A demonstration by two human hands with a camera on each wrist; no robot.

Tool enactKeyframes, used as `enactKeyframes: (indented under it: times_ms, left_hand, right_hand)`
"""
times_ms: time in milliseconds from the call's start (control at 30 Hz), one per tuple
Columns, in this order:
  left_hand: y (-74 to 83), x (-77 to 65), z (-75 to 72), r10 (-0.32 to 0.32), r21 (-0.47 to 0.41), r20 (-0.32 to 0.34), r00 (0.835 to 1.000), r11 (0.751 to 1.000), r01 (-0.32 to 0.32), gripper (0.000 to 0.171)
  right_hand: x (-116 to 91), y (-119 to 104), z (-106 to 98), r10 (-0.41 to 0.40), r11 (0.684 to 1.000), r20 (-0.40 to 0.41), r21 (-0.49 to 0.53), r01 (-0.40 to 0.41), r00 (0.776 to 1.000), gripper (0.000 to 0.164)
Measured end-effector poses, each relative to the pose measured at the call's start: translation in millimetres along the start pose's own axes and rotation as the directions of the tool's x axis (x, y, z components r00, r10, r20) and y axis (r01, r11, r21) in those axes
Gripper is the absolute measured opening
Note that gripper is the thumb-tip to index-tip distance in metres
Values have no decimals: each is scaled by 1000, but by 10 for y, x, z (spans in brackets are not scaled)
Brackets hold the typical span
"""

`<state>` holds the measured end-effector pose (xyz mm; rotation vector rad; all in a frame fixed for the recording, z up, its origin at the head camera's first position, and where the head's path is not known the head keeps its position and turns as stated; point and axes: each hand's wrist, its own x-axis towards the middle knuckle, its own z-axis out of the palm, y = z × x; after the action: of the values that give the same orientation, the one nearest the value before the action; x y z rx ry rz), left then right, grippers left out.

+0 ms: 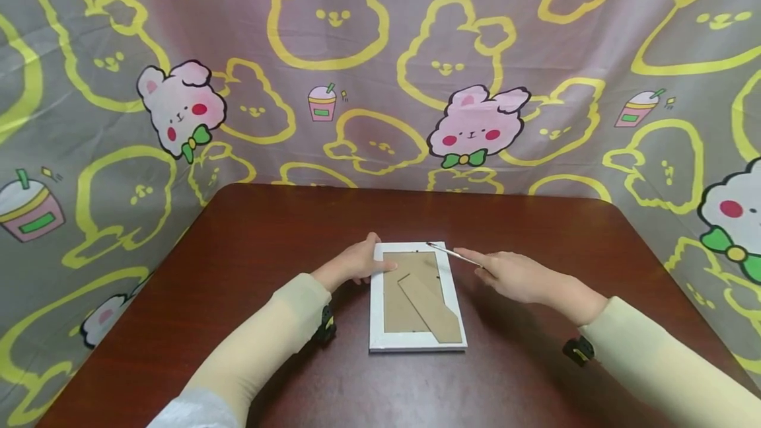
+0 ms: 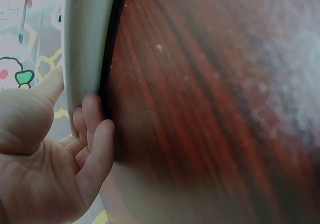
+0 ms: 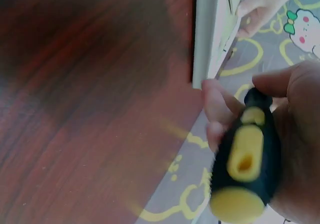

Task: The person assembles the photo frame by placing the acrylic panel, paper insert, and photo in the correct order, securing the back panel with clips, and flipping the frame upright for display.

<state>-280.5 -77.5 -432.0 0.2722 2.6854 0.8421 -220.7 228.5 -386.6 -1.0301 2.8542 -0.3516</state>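
Note:
A white picture frame [image 1: 377,312] lies face down on the table, its brown backing board [image 1: 395,309] and slanted easel leg [image 1: 429,306] uppermost. My left hand [image 1: 359,261] grips its upper left edge, thumb over the back and fingers along the side; those fingers [image 2: 97,149] show beside the frame's edge in the left wrist view. My right hand [image 1: 518,277] holds a screwdriver [image 3: 245,156] with a black and yellow handle. Its thin metal shaft [image 1: 454,254] points left, the tip over the frame's upper right border. Small dark tabs dot the edge of the backing.
The dark red-brown wooden table [image 1: 267,230] extends around the frame on all sides. A curtain [image 1: 380,84] with yellow outlines and pink bunnies hangs behind and at both sides of the table.

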Motion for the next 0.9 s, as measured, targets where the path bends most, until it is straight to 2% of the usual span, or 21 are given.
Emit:
enactKeyframes:
  times_ms: [133,267,400,533,800,900]
  left_hand:
    - [-11,0,8,0,0,4,1000,1000,0,63]
    - [-6,0,6,6,11,0,1000,1000,-6,64]
    - [5,-6,-8,10,15,1,1000,1000,-10,63]
    - [9,-12,-7,10,23,5,1000,1000,-11,62]
    - [13,-16,-2,20,26,2,1000,999,-20,62]
    - [10,-12,-4,22,24,-2,1000,999,-22,62]
  right_hand:
    - [124,55,-4,21,999,-77,-40,-25,997,52]
    - [269,99,-38,66,998,-93,1,-66,993,57]
    - [414,120,-81,83,995,-69,59,-79,994,62]
    - [537,123,-74,80,993,-36,95,-76,996,59]
    - [654,51,0,-13,1000,-38,-16,12,999,51]
    - [638,22,19,-5,1000,0,-11,5,1000,51]
